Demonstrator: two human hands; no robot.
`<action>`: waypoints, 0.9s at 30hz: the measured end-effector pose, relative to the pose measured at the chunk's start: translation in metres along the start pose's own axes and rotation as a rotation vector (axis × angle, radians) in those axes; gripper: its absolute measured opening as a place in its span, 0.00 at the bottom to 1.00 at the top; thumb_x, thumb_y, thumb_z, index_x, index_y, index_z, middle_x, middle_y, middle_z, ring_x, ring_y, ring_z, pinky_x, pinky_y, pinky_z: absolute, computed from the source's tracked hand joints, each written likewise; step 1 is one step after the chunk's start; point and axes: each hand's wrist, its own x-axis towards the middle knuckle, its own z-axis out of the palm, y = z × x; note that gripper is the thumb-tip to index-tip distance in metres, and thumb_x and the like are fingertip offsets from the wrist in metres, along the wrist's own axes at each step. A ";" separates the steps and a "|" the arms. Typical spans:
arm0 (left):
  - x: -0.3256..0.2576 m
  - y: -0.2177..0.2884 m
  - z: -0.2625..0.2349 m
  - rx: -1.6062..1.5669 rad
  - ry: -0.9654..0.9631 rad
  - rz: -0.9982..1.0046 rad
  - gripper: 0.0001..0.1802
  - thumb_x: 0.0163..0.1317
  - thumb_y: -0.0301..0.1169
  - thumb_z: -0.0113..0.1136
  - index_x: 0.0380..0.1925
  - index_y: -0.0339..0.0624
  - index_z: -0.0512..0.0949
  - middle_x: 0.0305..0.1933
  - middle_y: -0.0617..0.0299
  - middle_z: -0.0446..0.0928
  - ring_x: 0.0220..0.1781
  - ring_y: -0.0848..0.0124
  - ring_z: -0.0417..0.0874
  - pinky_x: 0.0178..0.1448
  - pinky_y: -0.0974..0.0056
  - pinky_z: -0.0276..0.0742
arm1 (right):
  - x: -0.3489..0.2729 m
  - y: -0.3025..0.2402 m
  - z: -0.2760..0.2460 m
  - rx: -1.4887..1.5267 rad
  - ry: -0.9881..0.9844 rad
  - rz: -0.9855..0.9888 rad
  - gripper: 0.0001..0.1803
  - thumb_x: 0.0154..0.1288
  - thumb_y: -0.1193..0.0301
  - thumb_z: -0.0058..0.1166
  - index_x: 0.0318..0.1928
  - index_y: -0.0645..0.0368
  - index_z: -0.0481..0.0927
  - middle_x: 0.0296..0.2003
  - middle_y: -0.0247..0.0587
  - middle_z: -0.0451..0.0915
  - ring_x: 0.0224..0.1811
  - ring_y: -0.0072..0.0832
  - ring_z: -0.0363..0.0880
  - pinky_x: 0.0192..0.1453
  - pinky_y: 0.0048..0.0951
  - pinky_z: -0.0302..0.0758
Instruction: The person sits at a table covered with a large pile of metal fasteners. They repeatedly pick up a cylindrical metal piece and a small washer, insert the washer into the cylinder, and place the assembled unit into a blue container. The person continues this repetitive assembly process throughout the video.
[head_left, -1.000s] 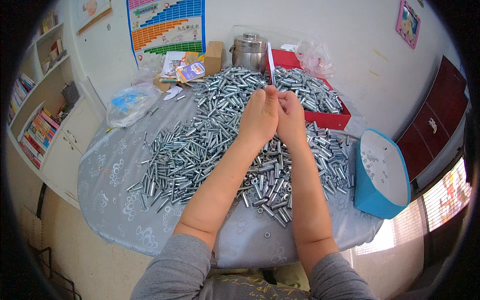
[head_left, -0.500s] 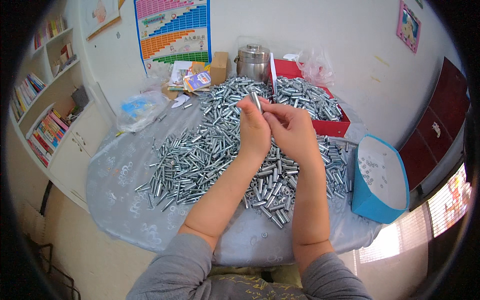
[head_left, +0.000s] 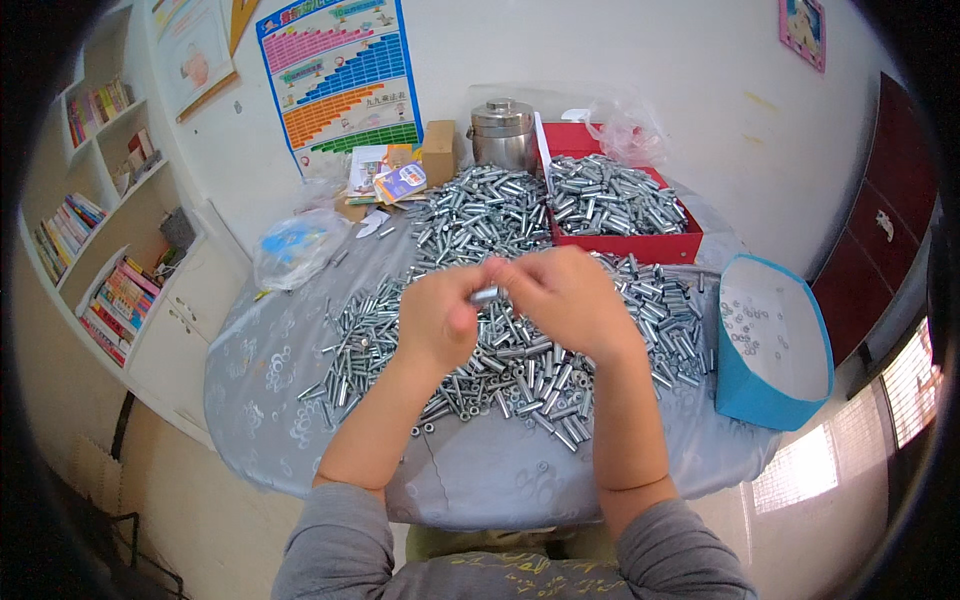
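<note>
Over the pile, my left hand (head_left: 437, 318) is closed around a silver expansion bolt (head_left: 484, 295), whose shiny tube shows between the two hands. The fingers of my right hand (head_left: 568, 298) pinch at its upper right end, with the thumb close to the left hand. Fingers cover most of the piece, and the hands are slightly blurred. Beneath and around them spreads a large heap of loose metal bolts and sleeves (head_left: 480, 215), with nuts and washers (head_left: 490, 372) mixed in at its near side.
A red box (head_left: 640, 250) full of metal pieces stands at the back right. Rings lie in a blue bin (head_left: 765, 405) at the table's right edge. A steel pot (head_left: 503, 138), booklets (head_left: 400, 182) and a plastic bag (head_left: 300, 245) sit at the back of the grey-covered table (head_left: 260, 400).
Both hands have come lower and nearer to me with the bolt, which has tipped from nearly upright to nearly level. My left hand has moved left. The whole view has shifted slightly.
</note>
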 end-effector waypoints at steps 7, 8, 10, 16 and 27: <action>-0.051 -0.035 0.008 0.024 -0.076 -0.073 0.49 0.50 0.74 0.17 0.36 0.42 0.75 0.28 0.54 0.75 0.30 0.53 0.77 0.30 0.57 0.69 | 0.005 0.018 0.060 -0.094 -0.235 -0.092 0.22 0.63 0.58 0.40 0.25 0.61 0.80 0.25 0.52 0.78 0.30 0.49 0.76 0.36 0.44 0.72; -0.055 -0.034 0.011 0.042 -0.097 -0.093 0.49 0.50 0.73 0.18 0.37 0.41 0.75 0.29 0.53 0.75 0.31 0.53 0.77 0.30 0.56 0.69 | 0.004 0.027 0.063 -0.043 -0.248 -0.115 0.20 0.63 0.60 0.41 0.28 0.61 0.79 0.27 0.52 0.78 0.32 0.49 0.76 0.37 0.43 0.71; -0.069 -0.044 0.018 0.045 -0.123 -0.080 0.48 0.51 0.73 0.21 0.39 0.39 0.71 0.30 0.50 0.74 0.31 0.50 0.76 0.31 0.53 0.69 | 0.000 0.042 0.074 0.007 -0.276 -0.103 0.16 0.63 0.62 0.43 0.31 0.62 0.78 0.25 0.51 0.77 0.29 0.46 0.75 0.35 0.40 0.70; -0.099 -0.046 0.037 0.091 -0.264 -0.076 0.47 0.49 0.73 0.28 0.36 0.33 0.66 0.30 0.48 0.70 0.26 0.49 0.75 0.27 0.52 0.70 | -0.048 0.058 0.093 0.336 -0.252 0.071 0.10 0.63 0.68 0.46 0.39 0.61 0.73 0.29 0.46 0.76 0.27 0.39 0.75 0.33 0.34 0.70; -0.116 -0.036 0.052 0.302 -0.311 0.072 0.47 0.43 0.73 0.40 0.32 0.30 0.65 0.29 0.51 0.66 0.22 0.57 0.75 0.21 0.60 0.72 | -0.079 0.079 0.113 0.485 -0.187 0.290 0.08 0.63 0.68 0.47 0.37 0.59 0.73 0.27 0.40 0.76 0.24 0.28 0.73 0.29 0.29 0.68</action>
